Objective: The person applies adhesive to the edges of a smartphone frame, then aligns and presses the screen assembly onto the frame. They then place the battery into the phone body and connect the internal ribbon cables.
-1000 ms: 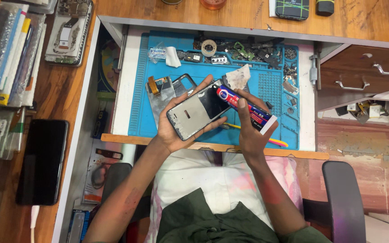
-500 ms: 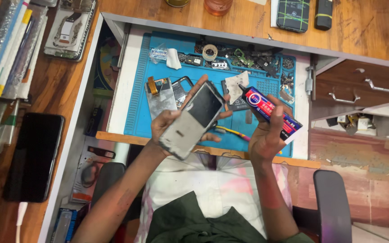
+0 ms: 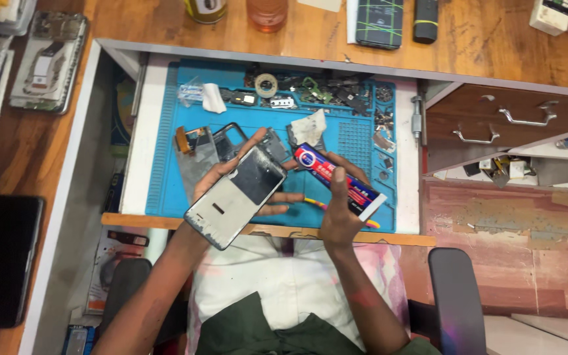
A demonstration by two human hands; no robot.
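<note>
A left hand (image 3: 225,177) cradles an opened phone (image 3: 236,196) flat on its spread fingers, inner face up, while the right hand (image 3: 338,217) clamps a glue tube (image 3: 338,179), nozzle angled toward it.

Phone frame (image 3: 236,196): silver-grey with a dark rectangular patch; glue tube (image 3: 336,180): red and blue with a white end. Work mat (image 3: 165,177): bright blue, on a white tray (image 3: 141,158); desk (image 3: 494,39): orange-brown wood grain. Phone (image 3: 379,23): dark, criss-crossed by green lines.
</note>
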